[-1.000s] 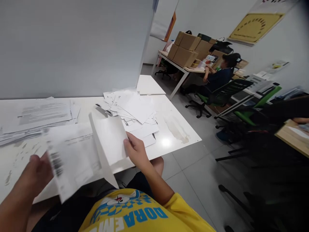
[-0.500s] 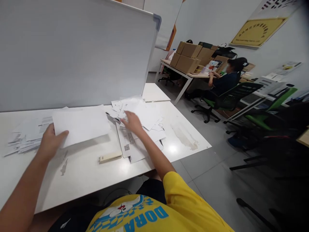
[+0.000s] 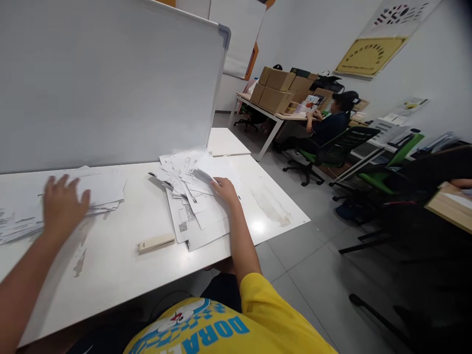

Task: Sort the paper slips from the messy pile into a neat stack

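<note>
A sheet of paper [image 3: 203, 174] is pinched at its edge between the thumb and fingers of the right hand [image 3: 223, 189], above a loose pile of papers [image 3: 201, 211] spread beneath and to the left of that hand on a white desk [image 3: 129, 275]. The left hand [image 3: 63, 204] is held with fingers spread wide over a paper stack [image 3: 105, 189]; whether it is touched cannot be told. A cream stapler-like tool [image 3: 156, 243] is seen between the hands, nearer the wearer than either, and beyond both hands a whiteboard [image 3: 110, 83] is stood upright
</note>
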The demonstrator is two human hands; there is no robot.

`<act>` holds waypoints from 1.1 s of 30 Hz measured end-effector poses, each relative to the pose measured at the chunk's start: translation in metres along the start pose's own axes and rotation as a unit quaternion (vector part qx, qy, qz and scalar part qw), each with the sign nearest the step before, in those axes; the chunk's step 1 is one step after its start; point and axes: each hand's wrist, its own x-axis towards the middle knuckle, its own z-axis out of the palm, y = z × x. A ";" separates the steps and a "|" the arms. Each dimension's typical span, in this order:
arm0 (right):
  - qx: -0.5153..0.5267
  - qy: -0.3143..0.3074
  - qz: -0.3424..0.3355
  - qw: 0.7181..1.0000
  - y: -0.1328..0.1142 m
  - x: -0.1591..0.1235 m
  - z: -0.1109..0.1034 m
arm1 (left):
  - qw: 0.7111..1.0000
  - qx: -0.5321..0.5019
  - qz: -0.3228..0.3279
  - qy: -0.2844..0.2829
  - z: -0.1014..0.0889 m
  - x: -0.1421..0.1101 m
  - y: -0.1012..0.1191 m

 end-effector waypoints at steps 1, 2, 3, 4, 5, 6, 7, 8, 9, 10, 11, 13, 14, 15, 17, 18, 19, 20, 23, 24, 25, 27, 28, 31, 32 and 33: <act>0.009 0.002 0.003 1.000 0.002 0.001 -0.001 | 0.999 -0.030 0.035 0.021 0.006 -0.004 0.019; 0.013 0.006 0.004 1.000 0.005 0.001 -0.002 | 0.995 -0.068 0.071 0.035 0.011 -0.009 0.041; 0.018 0.014 0.005 1.000 0.007 0.002 -0.003 | 0.987 -0.110 0.114 0.030 0.015 -0.014 0.064; 0.022 0.025 0.004 0.999 0.009 0.002 -0.003 | 0.974 -0.152 0.165 0.020 0.017 -0.020 0.088; 0.025 0.038 0.002 0.999 0.010 0.002 -0.004 | 0.959 -0.184 0.214 -0.009 0.018 -0.026 0.111; 0.028 0.052 -0.001 0.998 0.011 0.002 -0.004 | 0.945 -0.210 0.249 -0.032 0.017 -0.031 0.132; 0.032 0.069 -0.005 0.997 0.011 0.002 -0.005 | 0.932 -0.232 0.274 -0.050 0.016 -0.035 0.152; 0.036 0.089 -0.009 0.995 0.010 0.002 -0.006 | 0.921 -0.253 0.288 -0.064 0.015 -0.038 0.168; 0.042 0.112 -0.012 0.993 0.008 0.001 -0.007 | 0.912 -0.276 0.296 -0.071 0.014 -0.041 0.181; 0.047 0.134 -0.014 0.990 0.006 0.000 -0.009 | 0.903 -0.299 0.300 -0.077 0.013 -0.043 0.191; 0.054 0.161 -0.015 0.985 0.004 -0.001 -0.012 | 0.894 -0.322 0.301 -0.083 0.013 -0.045 0.199; 0.080 0.241 -0.015 0.967 -0.001 -0.006 -0.018 | 0.880 -0.366 0.290 -0.092 0.013 -0.046 0.208; 0.102 0.283 -0.016 0.954 -0.003 -0.010 -0.021 | 0.878 -0.384 0.270 -0.092 0.013 -0.046 0.211; 0.131 0.319 -0.017 0.938 -0.005 -0.014 -0.025 | 0.881 -0.399 0.237 -0.087 0.013 -0.044 0.213; 0.206 0.342 -0.022 0.917 -0.010 -0.025 -0.032 | 0.888 -0.432 0.137 -0.074 0.011 -0.039 0.217; 0.243 0.318 -0.022 0.916 -0.013 -0.030 -0.035 | 0.883 -0.457 0.082 -0.071 0.010 -0.035 0.218; 0.276 0.280 -0.019 0.919 -0.016 -0.036 -0.037 | 0.867 -0.492 0.031 -0.076 0.009 -0.031 0.219; 0.301 0.238 -0.012 0.923 -0.020 -0.043 -0.038 | 0.839 -0.535 -0.009 -0.097 0.009 -0.026 0.220; 0.338 0.126 0.017 0.933 -0.033 -0.063 -0.033 | 0.722 -0.657 -0.075 -0.204 0.008 -0.020 0.223; 0.344 0.105 0.023 0.933 -0.038 -0.069 -0.029 | 0.692 -0.679 -0.092 -0.229 0.008 -0.021 0.225; 0.349 0.089 0.027 0.933 -0.042 -0.075 -0.025 | 0.673 -0.693 -0.111 -0.233 0.008 -0.024 0.226; 0.358 0.070 0.027 0.931 -0.049 -0.085 -0.016 | 0.668 -0.703 -0.154 -0.191 0.009 -0.033 0.228; 0.362 0.063 0.025 0.930 -0.051 -0.089 -0.011 | 0.673 -0.701 -0.172 -0.159 0.010 -0.038 0.229; 0.364 0.027 0.013 0.931 -0.054 -0.098 0.000 | 0.696 -0.685 -0.199 -0.088 0.010 -0.052 0.227; 0.360 0.007 0.010 0.933 -0.055 -0.100 0.002 | 0.702 -0.679 -0.200 -0.076 0.010 -0.055 0.226; 0.353 -0.017 0.007 0.935 -0.055 -0.102 0.003 | 0.707 -0.675 -0.200 -0.068 0.010 -0.057 0.224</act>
